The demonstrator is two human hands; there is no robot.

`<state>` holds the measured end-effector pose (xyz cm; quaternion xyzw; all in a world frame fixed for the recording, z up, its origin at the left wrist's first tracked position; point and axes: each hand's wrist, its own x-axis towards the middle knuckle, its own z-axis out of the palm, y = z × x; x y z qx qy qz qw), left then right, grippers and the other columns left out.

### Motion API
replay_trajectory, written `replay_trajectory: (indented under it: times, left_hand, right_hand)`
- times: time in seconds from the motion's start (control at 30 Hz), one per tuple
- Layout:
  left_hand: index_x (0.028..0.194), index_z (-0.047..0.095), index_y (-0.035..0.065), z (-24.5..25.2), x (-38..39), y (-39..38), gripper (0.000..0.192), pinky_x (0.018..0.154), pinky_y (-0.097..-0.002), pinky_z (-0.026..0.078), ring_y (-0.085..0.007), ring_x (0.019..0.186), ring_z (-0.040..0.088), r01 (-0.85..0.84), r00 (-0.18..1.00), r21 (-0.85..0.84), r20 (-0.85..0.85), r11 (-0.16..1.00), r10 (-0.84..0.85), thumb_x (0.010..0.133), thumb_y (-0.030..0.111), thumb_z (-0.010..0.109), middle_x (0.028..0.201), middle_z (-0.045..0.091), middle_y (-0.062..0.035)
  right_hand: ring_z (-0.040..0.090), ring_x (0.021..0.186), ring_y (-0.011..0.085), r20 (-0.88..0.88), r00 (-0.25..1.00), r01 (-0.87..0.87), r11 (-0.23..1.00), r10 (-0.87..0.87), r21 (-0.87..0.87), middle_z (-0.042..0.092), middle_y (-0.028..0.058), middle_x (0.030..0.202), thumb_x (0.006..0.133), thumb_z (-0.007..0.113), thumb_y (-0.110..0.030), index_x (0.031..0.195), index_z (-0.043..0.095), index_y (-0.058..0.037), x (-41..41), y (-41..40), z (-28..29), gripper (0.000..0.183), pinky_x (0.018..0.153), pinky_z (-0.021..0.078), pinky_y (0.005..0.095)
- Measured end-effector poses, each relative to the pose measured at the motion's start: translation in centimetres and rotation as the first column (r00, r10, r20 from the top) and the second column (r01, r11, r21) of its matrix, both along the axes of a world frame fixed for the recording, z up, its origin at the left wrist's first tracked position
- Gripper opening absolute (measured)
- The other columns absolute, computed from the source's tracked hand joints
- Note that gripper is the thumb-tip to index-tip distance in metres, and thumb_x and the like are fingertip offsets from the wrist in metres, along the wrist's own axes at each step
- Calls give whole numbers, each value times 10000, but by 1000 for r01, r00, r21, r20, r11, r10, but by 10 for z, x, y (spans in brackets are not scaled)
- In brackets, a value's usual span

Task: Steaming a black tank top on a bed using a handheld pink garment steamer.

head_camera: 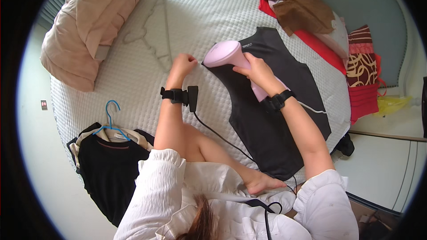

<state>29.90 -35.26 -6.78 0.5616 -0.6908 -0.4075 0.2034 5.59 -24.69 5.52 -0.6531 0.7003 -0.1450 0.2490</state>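
My right hand [262,73] grips the handle of a pink handheld garment steamer [224,53]. The steamer's broad head lies over one shoulder of a dark grey sleeveless top [277,133], which is spread flat on the bed. A white cord [312,107] trails from the handle end. My left hand [182,64] is curled closed just left of that shoulder corner, with a small gap between them and nothing visible in the fingers. Beyond the left hand, a grey clothes hanger [166,30] lies on the white quilted bed cover [200,10].
A bundled beige quilt [90,30] sits at the far left. Black clothing [110,170] on a blue hanger [111,127] lies at the near left. Brown [300,3], red [317,48] and patterned [362,70] fabrics are heaped at the right. A black cable [220,136] runs from my left wrist strap.
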Motion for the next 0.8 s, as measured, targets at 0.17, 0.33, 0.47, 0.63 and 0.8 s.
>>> replay_trajectory:
  times: [0.17,0.33,0.47,0.63,0.8]
  left_hand:
    - [895,685,-14,7,-18,-2,224,649,-337,494,-199,709,639,112,993,79,34,991,-115,785,178,650,798,684,-128]
    - [891,687,-11,-8,-20,-8,221,624,-339,489,-191,684,634,94,995,154,9,984,-96,785,179,650,772,682,-121]
    - [886,689,-8,-8,-23,-7,209,602,-337,485,-186,651,625,96,995,162,-11,982,-95,792,172,637,738,676,-104]
    - [877,692,-7,-7,-21,-9,208,603,-359,493,-221,648,632,41,999,203,14,978,-45,788,170,627,729,671,-131]
    - [876,691,-9,-7,-21,-8,233,597,-337,484,-191,639,619,41,999,174,29,984,-46,796,203,637,732,672,-108]
  right_hand:
    - [609,912,398,-49,999,-2,994,8,108,646,227,934,771,689,-427,1035,549,-26,-13,14,8,500,770,472,440]
    - [645,775,338,-19,1000,22,999,-21,26,658,189,848,764,697,-437,1086,573,-25,0,6,-1,538,710,478,386]
    - [649,742,327,-62,998,-14,996,9,-85,658,186,827,765,701,-424,1083,571,-21,-6,10,-9,530,685,481,380]
    - [644,648,301,26,1000,18,999,-17,-31,649,169,744,764,711,-406,1049,577,-19,-4,13,-1,499,633,483,370]
    - [610,896,390,-11,999,46,997,-46,54,644,222,913,775,686,-416,982,559,-20,-6,17,16,464,749,468,431]
